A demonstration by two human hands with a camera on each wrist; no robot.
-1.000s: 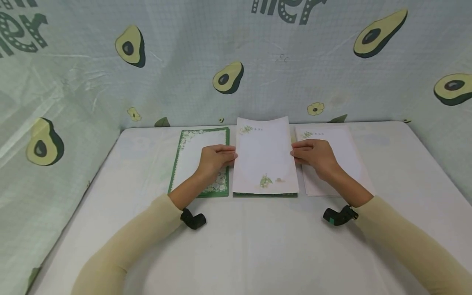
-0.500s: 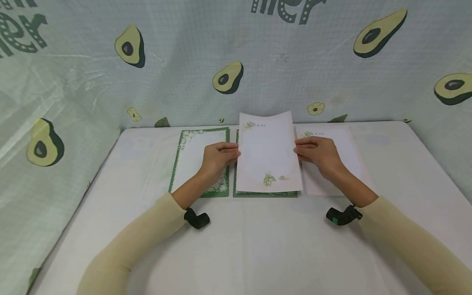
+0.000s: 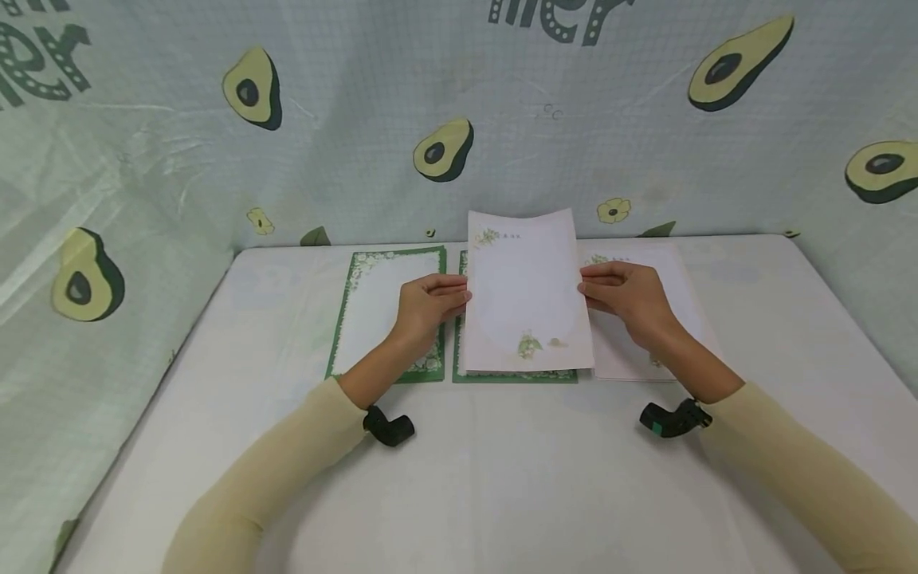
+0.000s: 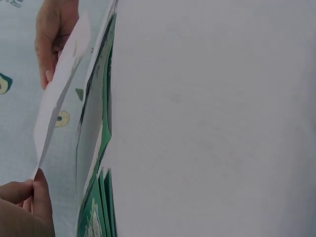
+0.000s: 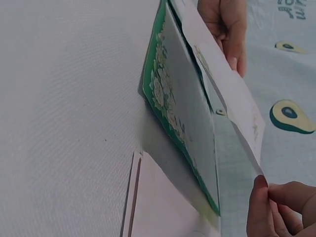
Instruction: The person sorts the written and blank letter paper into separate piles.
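A pale pink sheet of paper [image 3: 529,295] with small green flower prints is held up above the middle stack, its top edge bowed. My left hand [image 3: 430,307] pinches its left edge between thumb and fingers. On the opposite edge, my right hand [image 3: 631,299] pinches it in the same manner. Both wrist views show the sheet lifted clear of the papers below. Beneath it lies a green-bordered sheet [image 3: 516,378], mostly covered in the head view; the right wrist view shows its floral border [image 5: 165,94].
To the left lies a stack of green-bordered paper [image 3: 376,311], partly behind my left forearm. A pink paper stack [image 3: 681,295] lies at right, partly under my right hand. All rest on a white-covered table [image 3: 502,478] against an avocado-print curtain [image 3: 344,159].
Both hands have raised the pink sheet and shifted it slightly to the right, away from the middle stack. More of the green border underneath shows at its left side.
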